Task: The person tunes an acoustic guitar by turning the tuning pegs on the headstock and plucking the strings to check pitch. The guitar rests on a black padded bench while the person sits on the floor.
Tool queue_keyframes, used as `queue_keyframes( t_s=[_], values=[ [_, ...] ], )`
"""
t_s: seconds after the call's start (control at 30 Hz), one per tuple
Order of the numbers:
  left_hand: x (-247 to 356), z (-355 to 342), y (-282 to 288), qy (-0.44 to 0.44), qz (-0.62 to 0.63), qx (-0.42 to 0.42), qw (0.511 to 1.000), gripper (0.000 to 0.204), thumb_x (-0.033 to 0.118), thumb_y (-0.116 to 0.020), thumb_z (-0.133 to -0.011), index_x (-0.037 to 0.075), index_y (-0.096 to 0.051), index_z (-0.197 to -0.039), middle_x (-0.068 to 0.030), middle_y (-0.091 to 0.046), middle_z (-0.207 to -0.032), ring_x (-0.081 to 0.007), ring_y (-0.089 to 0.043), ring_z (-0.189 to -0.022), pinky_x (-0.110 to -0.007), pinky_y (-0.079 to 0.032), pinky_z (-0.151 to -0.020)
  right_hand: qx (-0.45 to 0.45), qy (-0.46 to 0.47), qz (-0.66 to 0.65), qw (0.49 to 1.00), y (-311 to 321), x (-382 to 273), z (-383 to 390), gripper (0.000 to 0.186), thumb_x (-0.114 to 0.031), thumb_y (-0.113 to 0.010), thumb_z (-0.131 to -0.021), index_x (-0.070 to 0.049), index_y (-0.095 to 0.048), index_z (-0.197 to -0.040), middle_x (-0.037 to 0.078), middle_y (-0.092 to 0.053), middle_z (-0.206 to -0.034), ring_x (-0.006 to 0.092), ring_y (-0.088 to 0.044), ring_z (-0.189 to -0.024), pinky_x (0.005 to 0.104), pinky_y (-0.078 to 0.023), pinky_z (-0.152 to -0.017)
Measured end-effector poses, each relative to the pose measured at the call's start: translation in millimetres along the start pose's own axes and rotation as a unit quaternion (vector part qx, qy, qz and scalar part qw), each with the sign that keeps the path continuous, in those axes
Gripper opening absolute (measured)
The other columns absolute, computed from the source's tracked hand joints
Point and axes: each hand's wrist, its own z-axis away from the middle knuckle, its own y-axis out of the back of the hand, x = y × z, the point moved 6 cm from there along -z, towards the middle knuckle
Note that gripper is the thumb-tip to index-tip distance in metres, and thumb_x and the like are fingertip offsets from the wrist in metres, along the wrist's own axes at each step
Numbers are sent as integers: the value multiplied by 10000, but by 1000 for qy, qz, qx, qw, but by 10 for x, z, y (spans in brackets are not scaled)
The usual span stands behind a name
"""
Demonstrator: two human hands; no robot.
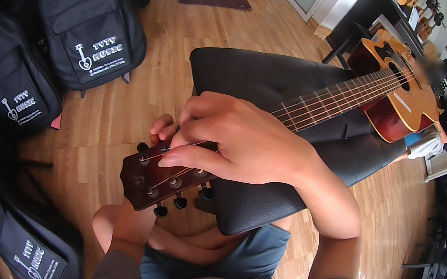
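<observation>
Though partly covered, headstock (147, 181) beneath right hand (241, 142)

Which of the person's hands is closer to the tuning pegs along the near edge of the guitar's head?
Right. The right hand lies over the headstock, thumb just above the near pegs. The left hand grips the far edge, mostly hidden behind it.

**Colours around a reddish-brown guitar**

At centre, the guitar headstock (159, 179) is dark reddish-brown with black tuning pegs (181, 201). The guitar body (401, 96), upper right, is amber-orange on top with deep red sides. The padded bench (281, 84) is black. The floor (155, 85) is honey-coloured wood strips. Black gig bags (85, 25) at left carry white printing. Shorts (250, 258) are slate blue.
</observation>
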Motion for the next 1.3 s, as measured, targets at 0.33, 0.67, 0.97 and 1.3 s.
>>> queue_keyframes(
  t_s=[0.33,0.67,0.97,1.3],
  values=[
    [68,-86,60,3,-62,-14,998,278,220,-701,-942,108,-535,-1135,-114,-648,-973,-269,-684,-941,-461,-605,-814,9,16,-5,1000,19,-37,5,438,-465,-665,-982,-53,-795,-913,97,-687,-920,301,-675,-900,411,-546,-780],
    [113,-172,9,15,-113,-54,992,292,211,-667,-937,88,-511,-1152,-157,-641,-1022,-297,-693,-963,-471,-612,-809,9,29,-19,999,20,-51,12,300,-364,-728,-963,-70,-786,-953,77,-652,-891,286,-636,-889,402,-514,-788],
    [208,-28,71,6,-92,58,994,158,135,-604,-936,95,-539,-1074,-84,-612,-991,-229,-680,-947,-383,-595,-826,9,33,-19,999,3,-34,19,301,-368,-724,-965,-74,-789,-956,76,-656,-896,285,-640,-899,409,-518,-794],
    [98,9,76,10,-20,-21,1000,125,124,-610,-935,102,-565,-1049,-45,-601,-944,-233,-669,-916,-399,-589,-827,-14,-7,-8,1000,14,-35,18,300,-362,-713,-975,-73,-792,-959,77,-654,-896,285,-642,-898,401,-518,-783]
  ],
)
